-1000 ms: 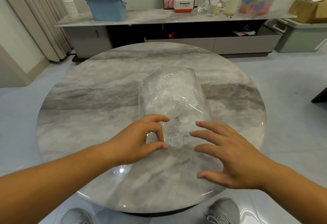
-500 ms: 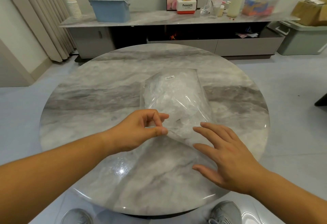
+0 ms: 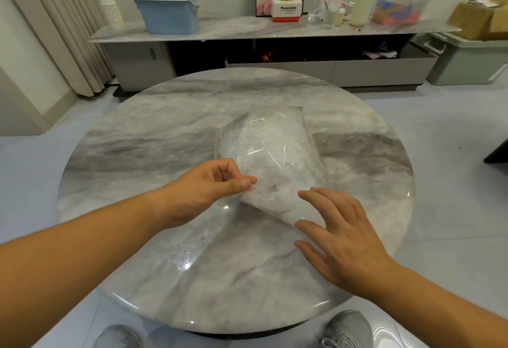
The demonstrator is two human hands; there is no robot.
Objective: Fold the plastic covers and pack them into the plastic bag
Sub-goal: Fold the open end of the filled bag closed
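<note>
A clear plastic bag (image 3: 270, 149) stuffed with crumpled white plastic covers lies in the middle of the round marble table (image 3: 137, 155); a small white label sits near its far end. My left hand (image 3: 209, 185) pinches the bag's near left corner between thumb and forefinger and lifts that edge off the table. My right hand (image 3: 338, 232) hovers with spread, straight fingers at the bag's near right edge, its fingertips at or just over the plastic; I cannot tell if they touch.
Behind the table runs a low marble sideboard (image 3: 247, 31) carrying a blue lidded bin (image 3: 167, 11), stacked paper cups (image 3: 110, 4), a Panasonic box (image 3: 287, 9) and clutter. A green-grey storage box (image 3: 467, 59) stands on the floor at right. My shoes show under the near rim.
My left hand has taken the bag's near edge and pulled it up and toward me, so the near end curls off the table. My right hand stayed beside it, fingers spread.
</note>
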